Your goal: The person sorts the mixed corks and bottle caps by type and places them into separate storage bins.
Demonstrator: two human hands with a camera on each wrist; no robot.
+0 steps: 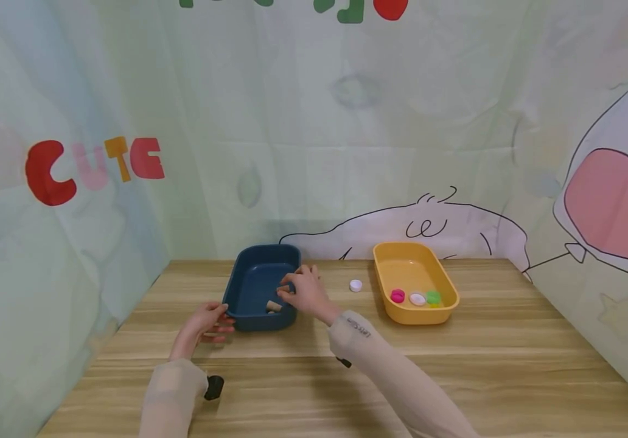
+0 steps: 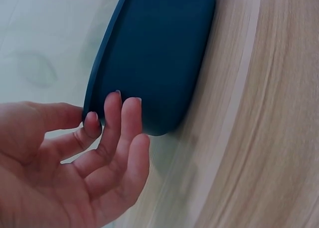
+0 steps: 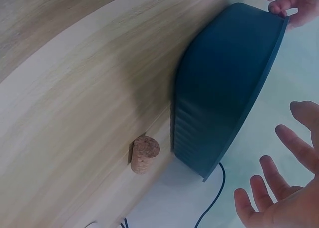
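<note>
A deep blue plastic bin stands at the left of the wooden table. My left hand pinches its near left rim between thumb and index finger; the other fingers lie along the outer wall. Over the bin's right rim reaches my right hand, its fingers spread and apart in the right wrist view. One cork shows between its thumb and index finger in the head view. Inside the bin lies another cork near the front wall. A further cork rests on the table beside the bin.
To the right stands a yellow bin holding pink, white and green bottle caps. A white cap lies on the table between the bins. Printed cloth hangs close behind the table and along its sides.
</note>
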